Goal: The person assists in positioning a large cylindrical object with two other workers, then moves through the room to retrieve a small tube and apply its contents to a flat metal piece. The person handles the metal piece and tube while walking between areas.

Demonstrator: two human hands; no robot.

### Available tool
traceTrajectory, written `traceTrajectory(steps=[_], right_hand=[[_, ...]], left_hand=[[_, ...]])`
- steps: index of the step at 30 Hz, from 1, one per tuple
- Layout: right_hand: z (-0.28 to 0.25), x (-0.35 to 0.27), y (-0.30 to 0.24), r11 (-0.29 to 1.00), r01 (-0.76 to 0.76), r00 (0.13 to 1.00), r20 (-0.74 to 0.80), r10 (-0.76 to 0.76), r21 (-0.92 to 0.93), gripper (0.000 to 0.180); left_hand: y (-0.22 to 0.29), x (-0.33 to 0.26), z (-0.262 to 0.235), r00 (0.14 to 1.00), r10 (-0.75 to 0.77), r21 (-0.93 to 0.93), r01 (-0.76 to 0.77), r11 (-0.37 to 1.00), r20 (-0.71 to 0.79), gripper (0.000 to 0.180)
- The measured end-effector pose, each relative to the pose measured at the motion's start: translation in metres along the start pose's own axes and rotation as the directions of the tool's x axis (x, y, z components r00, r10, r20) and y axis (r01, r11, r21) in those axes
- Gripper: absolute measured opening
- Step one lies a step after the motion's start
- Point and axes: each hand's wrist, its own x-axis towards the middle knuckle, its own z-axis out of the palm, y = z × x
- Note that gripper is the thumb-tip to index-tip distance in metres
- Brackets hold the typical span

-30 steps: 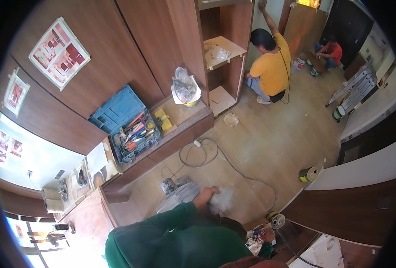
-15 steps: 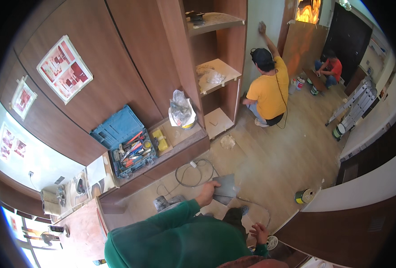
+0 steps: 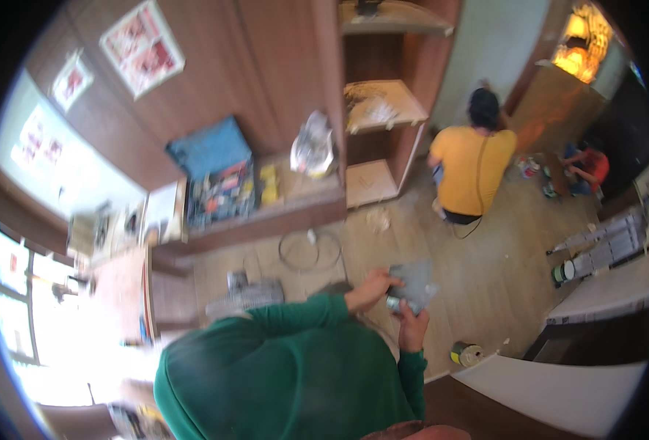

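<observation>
A dark grey rectangular sheet, which looks like sandpaper, is held out in front of me above the floor. My left hand grips its left edge, thumb on top. At the near edge my right hand pinches it with thumb and fingers. Between the hands, a small lighter patch shows at the sheet's lower corner; blur hides what it is. Below my left forearm lie a dusty grey object, its kind unclear, and a coiled cable.
An open blue toolbox full of hand tools sits on the ledge by a wooden shelf unit. A person in yellow squats ahead; another in red works farther back. A paint can and stepladder stand right.
My right hand has come up from low on the right and taken hold of the grey sheet, which my left hand was holding alone. The whole view has shifted and turned.
</observation>
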Motion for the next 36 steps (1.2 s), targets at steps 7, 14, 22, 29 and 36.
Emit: traceTrajectory(steps=[7, 14, 22, 29, 36], right_hand=[[-0.003, 0.03, -0.032, 0.998, -0.01, 0.993, -0.12, 0.018, 0.068, 0.026], [-0.009, 0.11, -0.06, 0.996, -0.057, 0.976, -0.206, 0.07, 0.07, 0.036], [-0.012, 0.257, -0.089, 0.997, -0.081, 0.937, -0.339, 0.079, 0.008, 0.039], [-0.014, 0.351, -0.145, 0.997, 0.004, 0.872, -0.487, -0.041, -0.077, 0.047], [-0.027, 0.383, -0.153, 0.997, -0.064, 0.873, -0.486, 0.034, -0.046, 0.044]], left_hand=[[0.025, 0.017, 0.025, 1.0, 0.017, -0.051, -0.017, 0.999, 0.011, 0.017], [0.026, 0.111, 0.028, 0.959, 0.244, 0.222, -0.272, 0.936, 0.145, 0.027], [0.102, 0.248, -0.012, 0.996, 0.058, 0.158, -0.069, 0.985, 0.073, 0.042], [0.145, 0.369, -0.153, 0.974, 0.126, 0.45, -0.029, 0.893, -0.187, 0.018], [0.236, 0.464, -0.179, 0.725, 0.559, 0.732, -0.113, 0.672, -0.402, 0.03]])
